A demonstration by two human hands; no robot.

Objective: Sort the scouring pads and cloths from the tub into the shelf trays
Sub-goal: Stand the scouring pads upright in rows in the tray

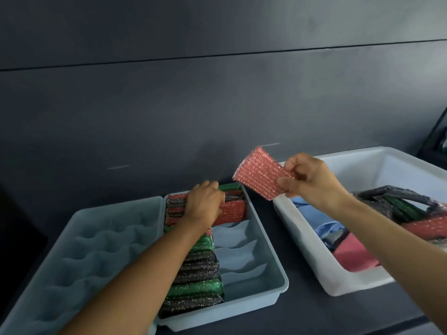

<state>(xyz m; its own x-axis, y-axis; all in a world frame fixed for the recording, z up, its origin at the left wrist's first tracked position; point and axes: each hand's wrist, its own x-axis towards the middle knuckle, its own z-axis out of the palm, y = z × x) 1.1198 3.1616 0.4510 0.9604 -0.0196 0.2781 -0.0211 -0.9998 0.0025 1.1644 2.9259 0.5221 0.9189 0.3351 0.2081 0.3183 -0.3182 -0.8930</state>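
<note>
Pinching the red scouring pad [260, 174] by one end with right hand [312, 182], gripping packed pads [200, 269] in the tray [229, 313] with left hand [205, 204]; probably light, soft, springy.

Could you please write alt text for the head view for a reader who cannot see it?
The right hand holds a red pad up beside the white tub, while the left hand grips pads packed in a grey tray.
</note>
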